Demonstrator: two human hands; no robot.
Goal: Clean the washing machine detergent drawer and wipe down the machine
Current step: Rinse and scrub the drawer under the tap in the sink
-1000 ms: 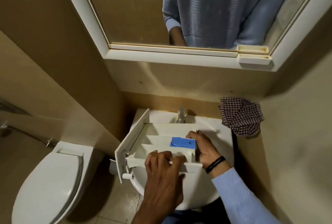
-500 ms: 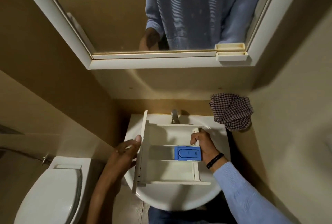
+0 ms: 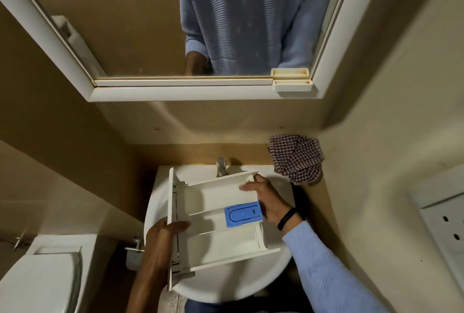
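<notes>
A white detergent drawer [image 3: 213, 214] with several compartments and a blue insert [image 3: 243, 214] is held over the white sink [image 3: 155, 202], its front panel facing left. My left hand [image 3: 163, 233] grips the front panel, thumb over its inner face. My right hand [image 3: 267, 198] holds the drawer's back right end, fingers curled over the edge near the blue insert. The tap [image 3: 221, 167] stands behind the drawer. The washing machine is out of view.
A checked cloth [image 3: 296, 159] hangs on the wall to the right of the sink. A framed mirror [image 3: 200, 94] hangs above. The toilet [image 3: 40, 280] stands at the lower left. A white perforated fixture [image 3: 444, 222] is on the right wall.
The drawer turned flat over the sink. My left hand moved from its near edge to the left front panel. My right hand slid toward the back right corner.
</notes>
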